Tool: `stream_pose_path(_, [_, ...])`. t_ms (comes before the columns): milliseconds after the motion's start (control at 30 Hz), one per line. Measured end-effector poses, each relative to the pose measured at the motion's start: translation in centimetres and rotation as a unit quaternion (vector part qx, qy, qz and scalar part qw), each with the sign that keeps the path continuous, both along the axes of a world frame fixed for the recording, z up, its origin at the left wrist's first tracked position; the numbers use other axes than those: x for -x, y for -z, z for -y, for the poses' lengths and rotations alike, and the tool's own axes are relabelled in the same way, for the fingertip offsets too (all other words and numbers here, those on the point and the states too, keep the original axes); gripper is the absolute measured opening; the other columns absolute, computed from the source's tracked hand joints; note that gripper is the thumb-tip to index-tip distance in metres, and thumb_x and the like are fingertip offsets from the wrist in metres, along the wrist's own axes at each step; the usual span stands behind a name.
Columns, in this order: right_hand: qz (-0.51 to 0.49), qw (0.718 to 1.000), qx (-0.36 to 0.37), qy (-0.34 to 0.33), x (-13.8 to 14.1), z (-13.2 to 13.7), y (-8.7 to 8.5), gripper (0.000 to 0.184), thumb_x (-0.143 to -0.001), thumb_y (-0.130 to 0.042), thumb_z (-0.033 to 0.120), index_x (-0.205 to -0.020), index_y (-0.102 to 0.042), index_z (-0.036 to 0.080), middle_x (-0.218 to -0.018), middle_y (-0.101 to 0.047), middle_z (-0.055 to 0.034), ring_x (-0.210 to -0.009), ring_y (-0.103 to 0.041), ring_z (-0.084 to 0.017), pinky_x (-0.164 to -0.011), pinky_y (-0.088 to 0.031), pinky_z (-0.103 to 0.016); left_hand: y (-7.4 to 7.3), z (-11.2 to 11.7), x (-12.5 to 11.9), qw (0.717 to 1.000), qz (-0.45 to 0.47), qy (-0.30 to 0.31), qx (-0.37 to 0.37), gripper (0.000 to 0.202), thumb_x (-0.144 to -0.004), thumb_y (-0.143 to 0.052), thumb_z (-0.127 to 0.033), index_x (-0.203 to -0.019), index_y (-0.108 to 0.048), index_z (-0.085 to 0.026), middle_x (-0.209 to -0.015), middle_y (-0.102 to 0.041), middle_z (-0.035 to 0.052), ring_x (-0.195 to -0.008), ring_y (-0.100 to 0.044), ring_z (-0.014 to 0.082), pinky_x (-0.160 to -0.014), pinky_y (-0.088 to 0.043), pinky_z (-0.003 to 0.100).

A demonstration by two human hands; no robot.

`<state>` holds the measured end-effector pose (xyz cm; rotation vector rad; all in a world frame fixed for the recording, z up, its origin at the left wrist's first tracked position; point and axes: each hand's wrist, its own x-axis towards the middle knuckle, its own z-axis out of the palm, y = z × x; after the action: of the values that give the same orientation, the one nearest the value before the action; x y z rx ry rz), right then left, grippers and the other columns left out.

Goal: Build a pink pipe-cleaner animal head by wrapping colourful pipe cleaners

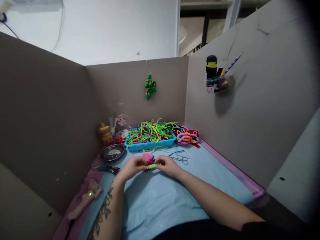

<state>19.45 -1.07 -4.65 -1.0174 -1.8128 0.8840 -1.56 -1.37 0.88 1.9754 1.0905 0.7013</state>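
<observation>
Between my two hands is a short bright yellow-green piece of bumpy pipe cleaner (151,166). My left hand (136,165) pinches its left end, and my right hand (167,164) pinches the right end. Just behind the fingers sits a pink fuzzy piece (148,156), with red and purple bits beside it; my fingers partly hide these, and whether they are joined to the green piece I cannot tell. Scissors (183,160) lie to the right of my right hand, near a blue strip (177,153).
Behind my hands a blue tray (150,145) overflows with colourful pipe cleaners (155,130). A metal dish (112,152) with small white pieces and a pink glue gun (86,200) lie left. Pink-orange fuzzy crafts (184,137) sit right of the tray. Grey panels enclose the table.
</observation>
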Motion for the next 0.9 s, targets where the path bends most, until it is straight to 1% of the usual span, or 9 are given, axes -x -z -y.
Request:
stream_pose_path(100, [0.030,1.000,-0.001,-0.010,0.0,0.2,-0.1,0.014,-0.067,-0.059,0.010,-0.078,-0.065,0.016,-0.068,-0.059,0.0012,-0.060,-0.048,-0.011,-0.056,-0.035,-0.021,-0.1,-0.3,0.8,0.999,-0.049,0.001,-0.024,0.011,-0.068,-0.060,-0.022,-0.073,-0.063,-0.013,-0.070,-0.064,0.0032,-0.065,-0.057,0.0151,-0.060,-0.041,0.023])
stream_pose_path(200, [0.041,0.998,-0.024,-0.030,0.1,0.3,0.0,0.015,-0.069,-0.058,0.011,-0.081,-0.065,0.017,-0.074,-0.060,0.0004,-0.065,-0.050,-0.012,-0.060,-0.037,-0.022,0.4,-1.0,1.8,0.983,-0.138,-0.085,-0.080,0.013,-0.069,-0.056,-0.018,-0.078,-0.063,-0.013,-0.075,-0.065,0.0047,-0.070,-0.058,0.0168,-0.063,-0.041,0.024])
stream_pose_path(267, [0.045,0.998,-0.035,-0.041,0.2,0.2,0.3,0.016,-0.069,-0.057,0.010,-0.082,-0.062,0.017,-0.076,-0.059,0.0007,-0.067,-0.050,-0.012,-0.062,-0.037,-0.021,1.2,-1.5,2.5,0.963,-0.207,-0.140,-0.102,0.024,-0.067,-0.055,-0.013,-0.090,-0.063,-0.015,-0.085,-0.065,0.0060,-0.077,-0.059,0.0180,-0.069,-0.041,0.025])
stream_pose_path(333, [0.051,0.997,-0.032,-0.051,0.2,0.1,0.7,0.015,-0.068,-0.056,0.009,-0.081,-0.059,0.017,-0.073,-0.056,0.0023,-0.065,-0.048,-0.011,-0.060,-0.036,-0.021,2.1,-1.9,2.9,0.951,-0.257,-0.160,-0.070,0.034,-0.065,-0.058,-0.013,-0.099,-0.062,-0.017,-0.092,-0.064,0.0074,-0.085,-0.058,0.0204,-0.075,-0.041,0.027])
stream_pose_path(367, [0.056,0.996,-0.028,-0.056,0.3,0.0,0.9,0.015,-0.067,-0.056,0.008,-0.080,-0.057,0.017,-0.072,-0.055,0.0032,-0.063,-0.046,-0.010,-0.059,-0.035,-0.021,2.7,-2.1,2.9,0.953,-0.250,-0.164,-0.050,0.032,-0.064,-0.060,-0.014,-0.095,-0.063,-0.016,-0.093,-0.063,0.0087,-0.086,-0.058,0.0218,-0.077,-0.040,0.029])
stream_pose_path(567, [0.066,0.994,-0.018,-0.079,0.4,-0.6,1.5,0.023,-0.063,-0.056,0.006,-0.082,-0.055,0.019,-0.074,-0.054,0.0040,-0.068,-0.047,-0.011,-0.063,-0.036,-0.022,4.4,-3.0,2.2,0.980,-0.128,-0.151,-0.030,0.011,-0.062,-0.058,-0.008,-0.066,-0.062,-0.017,-0.078,-0.062,0.0077,-0.084,-0.059,0.0239,-0.081,-0.039,0.030])
stream_pose_path(700, [0.012,0.998,0.008,-0.066,0.4,-1.0,1.5,0.018,-0.064,-0.059,0.010,-0.077,-0.051,0.019,-0.070,-0.050,0.0047,-0.064,-0.045,-0.011,-0.060,-0.035,-0.022,4.2,-3.3,1.6,0.988,-0.052,-0.143,-0.027,0.018,-0.061,-0.057,-0.004,-0.071,-0.062,-0.018,-0.076,-0.065,0.0061,-0.082,-0.060,0.0223,-0.078,-0.042,0.028])
stream_pose_path(800, [-0.071,0.993,0.058,-0.080,0.4,-1.3,1.5,0.020,-0.066,-0.064,0.019,-0.078,-0.048,0.019,-0.066,-0.048,0.0058,-0.059,-0.043,-0.010,-0.055,-0.033,-0.022,3.8,-3.0,0.9,0.986,0.080,-0.136,0.062,0.026,-0.063,-0.059,-0.007,-0.088,-0.059,-0.016,-0.075,-0.066,0.0041,-0.072,-0.061,0.0181,-0.070,-0.045,0.027])
stream_pose_path(900, [-0.121,0.986,0.086,-0.078,0.4,-1.6,1.6,0.025,-0.065,-0.066,0.026,-0.078,-0.046,0.019,-0.061,-0.045,0.0072,-0.054,-0.041,-0.009,-0.053,-0.031,-0.022,3.6,-2.3,-0.3,0.941,0.231,-0.160,0.189,0.033,-0.062,-0.065,-0.010,-0.093,-0.054,-0.015,-0.069,-0.063,0.0009,-0.065,-0.061,0.0153,-0.066,-0.048,0.027])
